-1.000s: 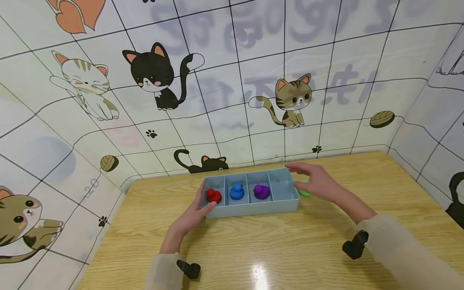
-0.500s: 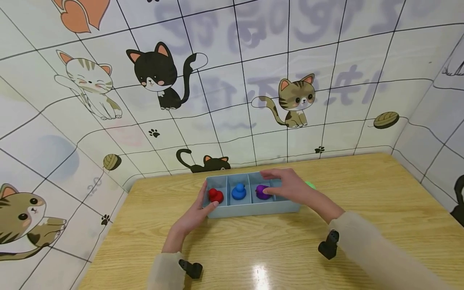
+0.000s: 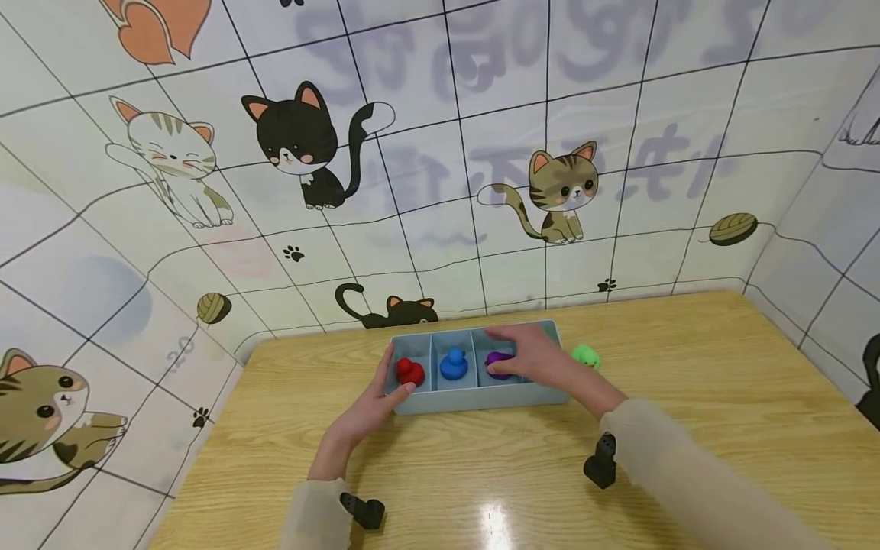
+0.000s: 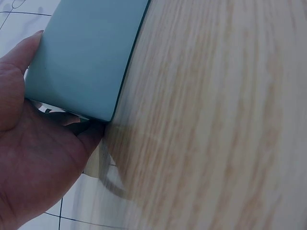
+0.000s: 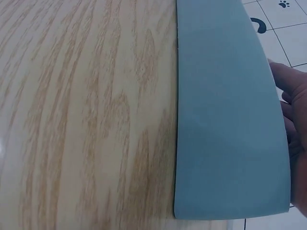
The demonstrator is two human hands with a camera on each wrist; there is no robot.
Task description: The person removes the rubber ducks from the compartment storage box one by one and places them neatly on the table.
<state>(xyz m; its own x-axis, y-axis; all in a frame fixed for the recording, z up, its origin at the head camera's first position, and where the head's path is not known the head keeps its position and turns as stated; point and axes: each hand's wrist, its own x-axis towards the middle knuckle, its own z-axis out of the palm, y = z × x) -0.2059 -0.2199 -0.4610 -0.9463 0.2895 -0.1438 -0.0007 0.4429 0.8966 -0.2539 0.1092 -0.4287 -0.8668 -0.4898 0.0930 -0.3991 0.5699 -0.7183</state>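
Note:
A grey-blue tray [image 3: 474,399] with four-sided compartments stands on the wooden table. My left hand [image 3: 367,409] grips its left end, thumb over the front rim; the left wrist view shows that hand [image 4: 43,153] at the tray's corner. A red toy duck [image 3: 410,373] and a blue toy duck [image 3: 454,366] sit in separate compartments. My right hand [image 3: 539,357] reaches over the right part of the tray. Its thumb lies at the front of a purple toy duck [image 3: 496,360], with the index finger spread apart behind. The other fingers are mostly hidden.
A small green toy [image 3: 587,357] lies on the table [image 3: 660,367] just right of the tray. Behind the table rises a wall [image 3: 426,252] with cat drawings and grid lines. Side walls stand left and right.
My right hand has moved left from the tray's right end to the purple duck. The green toy has come fully into sight. My left hand keeps its grip on the tray.

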